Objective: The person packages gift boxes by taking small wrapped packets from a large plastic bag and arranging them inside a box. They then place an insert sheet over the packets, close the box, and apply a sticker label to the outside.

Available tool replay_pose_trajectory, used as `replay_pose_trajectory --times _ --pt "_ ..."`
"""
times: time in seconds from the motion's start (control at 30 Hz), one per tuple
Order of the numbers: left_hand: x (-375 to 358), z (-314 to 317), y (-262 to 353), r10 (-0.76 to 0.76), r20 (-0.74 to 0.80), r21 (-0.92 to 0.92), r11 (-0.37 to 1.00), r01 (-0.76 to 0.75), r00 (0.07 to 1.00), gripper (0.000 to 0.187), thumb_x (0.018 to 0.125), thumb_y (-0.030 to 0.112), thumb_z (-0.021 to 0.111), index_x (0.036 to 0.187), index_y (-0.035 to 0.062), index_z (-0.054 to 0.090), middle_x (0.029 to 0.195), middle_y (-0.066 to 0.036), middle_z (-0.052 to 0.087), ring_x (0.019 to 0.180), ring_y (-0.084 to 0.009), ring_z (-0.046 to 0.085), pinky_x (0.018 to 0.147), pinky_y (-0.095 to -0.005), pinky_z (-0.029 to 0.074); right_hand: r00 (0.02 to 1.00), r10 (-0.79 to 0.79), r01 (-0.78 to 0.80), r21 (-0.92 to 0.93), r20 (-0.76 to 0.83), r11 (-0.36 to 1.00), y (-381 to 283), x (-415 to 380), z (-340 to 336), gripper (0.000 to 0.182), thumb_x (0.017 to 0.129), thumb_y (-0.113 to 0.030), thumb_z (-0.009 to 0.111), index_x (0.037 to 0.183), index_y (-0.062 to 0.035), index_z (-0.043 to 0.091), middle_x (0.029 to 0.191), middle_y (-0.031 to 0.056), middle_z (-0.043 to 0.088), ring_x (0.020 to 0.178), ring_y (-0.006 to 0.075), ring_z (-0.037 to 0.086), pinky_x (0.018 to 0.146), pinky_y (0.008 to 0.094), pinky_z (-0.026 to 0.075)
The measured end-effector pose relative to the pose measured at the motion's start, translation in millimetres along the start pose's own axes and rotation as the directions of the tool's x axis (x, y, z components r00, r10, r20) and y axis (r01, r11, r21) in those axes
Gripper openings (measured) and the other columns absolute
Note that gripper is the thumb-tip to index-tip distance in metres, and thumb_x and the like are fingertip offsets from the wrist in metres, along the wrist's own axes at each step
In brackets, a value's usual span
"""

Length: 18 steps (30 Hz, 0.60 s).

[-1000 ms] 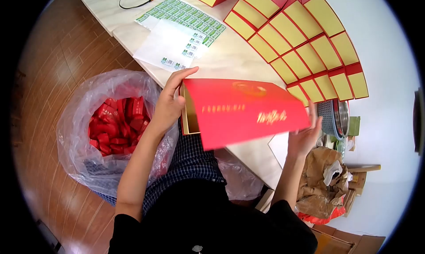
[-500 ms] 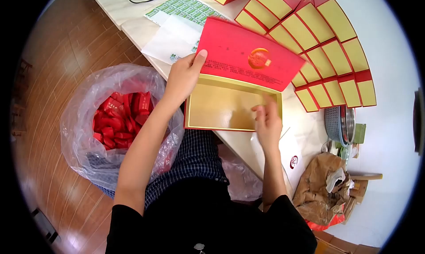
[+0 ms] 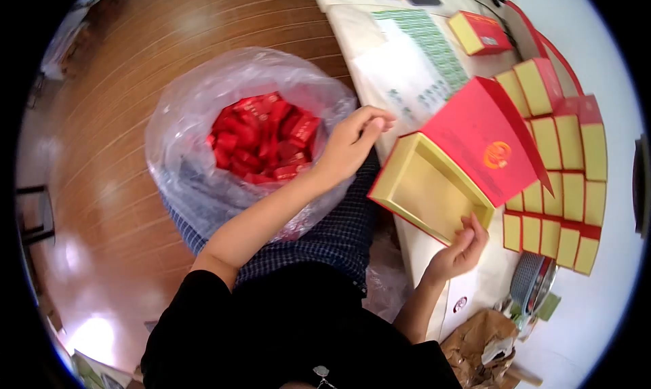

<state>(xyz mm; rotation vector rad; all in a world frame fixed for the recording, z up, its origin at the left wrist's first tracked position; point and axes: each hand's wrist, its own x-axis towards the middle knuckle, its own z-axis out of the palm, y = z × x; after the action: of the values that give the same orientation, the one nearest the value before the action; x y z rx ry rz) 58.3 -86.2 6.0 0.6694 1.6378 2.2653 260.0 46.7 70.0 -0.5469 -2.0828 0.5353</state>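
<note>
The right hand (image 3: pixel 462 250) lies at the near end of the red box (image 3: pixel 434 191) by the edge of the tabletop (image 3: pixel 352 31), its grip not discernible, while the left hand (image 3: pixel 354 143) hangs farther off, fingers loosely curled and seemingly empty; steadying the box, lid (image 3: pixel 472 137) folded back, seems advisable.

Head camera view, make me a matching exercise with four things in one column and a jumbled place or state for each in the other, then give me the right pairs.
Things:
1. Nearest box
2. Red packets
3. Left hand
4. Right hand

Places and states:
A. At one end of the nearest box
B. Heaped inside the clear plastic bag
C. Between the plastic bag and the nearest box
D. Gold-coloured inside, with its lid raised

Right pairs: 1-D, 2-B, 3-C, 4-A
</note>
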Motion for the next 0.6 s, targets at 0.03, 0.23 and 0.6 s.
replay_pose_trajectory --times 0.03,0.23,0.6 --pt "-13 -20 -1 -0.008 -0.036 0.031 0.999 0.009 0.999 0.025 0.101 0.017 0.045 0.110 -0.0017 0.059 0.101 -0.008 0.064 0.097 -0.0151 0.060 0.091 -0.0287 0.046 0.998 -0.047 0.052 0.102 -0.049 0.993 -11 -4 7 0.023 0.097 -0.005 0.040 0.107 0.0049 0.058 0.090 0.0110 0.059 0.073 0.0146 0.053 0.066 0.0255 0.043" --pt "-125 -132 -58 -0.281 -0.361 0.153 0.923 0.354 0.889 0.020 0.099 0.011 0.045 0.105 0.0003 0.060 0.098 -0.008 0.065 0.091 -0.0138 0.062 0.083 -0.0259 0.048 0.832 -0.217 -0.066 0.480 0.510 0.875 -92 -41 111 0.022 0.085 0.003 0.056 0.106 0.0020 0.061 0.080 0.0146 0.062 0.073 0.0247 0.061 0.068 0.0315 0.049" --pt "-207 -186 -86 -0.465 -0.560 -0.172 0.875 0.453 0.685 0.021 0.100 0.012 0.042 0.111 0.0029 0.057 0.094 -0.006 0.064 0.085 -0.0114 0.059 0.077 -0.0245 0.046 0.617 -0.250 0.021 0.302 0.746 0.953 -99 -142 390 0.053 0.080 -0.019 0.070 0.124 -0.0018 0.046 0.107 0.0210 0.059 0.106 0.0409 0.052 0.094 0.0454 0.042"
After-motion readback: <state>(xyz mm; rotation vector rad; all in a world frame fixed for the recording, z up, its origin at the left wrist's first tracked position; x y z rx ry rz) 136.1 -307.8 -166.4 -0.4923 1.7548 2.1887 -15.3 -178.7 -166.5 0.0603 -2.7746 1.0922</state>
